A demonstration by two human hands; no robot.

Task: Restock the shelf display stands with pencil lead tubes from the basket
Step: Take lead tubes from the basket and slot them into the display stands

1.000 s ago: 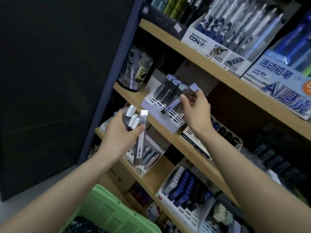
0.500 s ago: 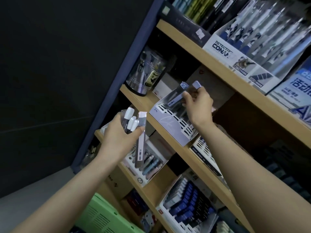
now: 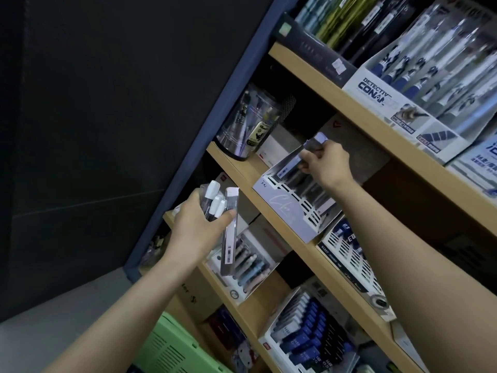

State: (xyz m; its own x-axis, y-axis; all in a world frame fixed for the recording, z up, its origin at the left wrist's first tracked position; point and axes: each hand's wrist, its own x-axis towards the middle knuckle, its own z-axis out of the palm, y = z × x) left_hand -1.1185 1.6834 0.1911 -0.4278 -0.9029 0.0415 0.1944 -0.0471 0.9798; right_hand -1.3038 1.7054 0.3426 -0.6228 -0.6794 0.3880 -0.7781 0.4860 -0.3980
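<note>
A pale lilac display stand (image 3: pixel 287 216) with a white slotted grid sits on the middle wooden shelf (image 3: pixel 242 173). My right hand (image 3: pixel 326 168) pinches the capped top of a lead tube (image 3: pixel 294 162) that leans into the stand's back rows, beside other tubes standing there. Lower left, my left hand (image 3: pixel 199 227) grips a bundle of several lead tubes (image 3: pixel 223 211) with white caps; one long tube with a barcode hangs down past my thumb. A corner of the green basket (image 3: pixel 166 345) shows at the bottom.
A clear jar of pens (image 3: pixel 247 125) stands left of the stand. Above it runs a shelf with boxed pens (image 3: pixel 403 98). More slotted stands (image 3: pixel 352 259) and trays of pens and refills (image 3: pixel 306 337) fill the shelves below. The blue shelf frame (image 3: pixel 215 130) borders the left.
My right hand has pushed its tube lower and further into the stand's rows. My left hand keeps the same grip on its bundle. The camera has shifted closer.
</note>
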